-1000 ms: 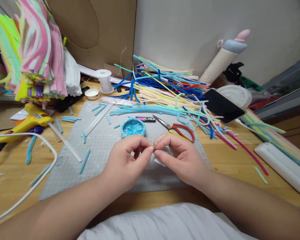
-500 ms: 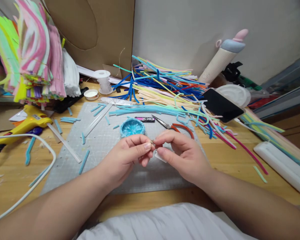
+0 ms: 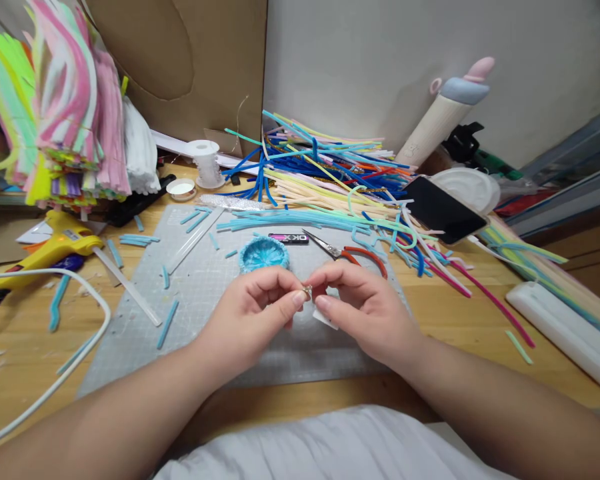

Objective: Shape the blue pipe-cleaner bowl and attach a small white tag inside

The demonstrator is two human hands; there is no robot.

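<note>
My left hand [image 3: 253, 313] and my right hand [image 3: 363, 308] meet over the grey cutting mat [image 3: 200, 293], fingertips pinched together on a tiny metal piece [image 3: 307, 291], too small to name. A small white scrap [image 3: 326, 319] shows under my right fingers. Just beyond my hands lies a round light-blue woven piece [image 3: 263, 254]. Red-handled scissors [image 3: 353, 254] rest to its right on the mat.
A pile of coloured pipe cleaners [image 3: 330, 173] covers the back of the wooden table. A yellow glue gun [image 3: 55, 243] lies left, with a white cable [image 3: 45, 320]. A black phone [image 3: 443, 210], a bottle [image 3: 443, 113], a thread spool [image 3: 205, 160] and short blue offcuts [image 3: 169, 323] lie around.
Both hands have kept pinching the tiny piece, shifting slightly and turning it between the fingertips. The white scrap under my right fingers shows a little more.
</note>
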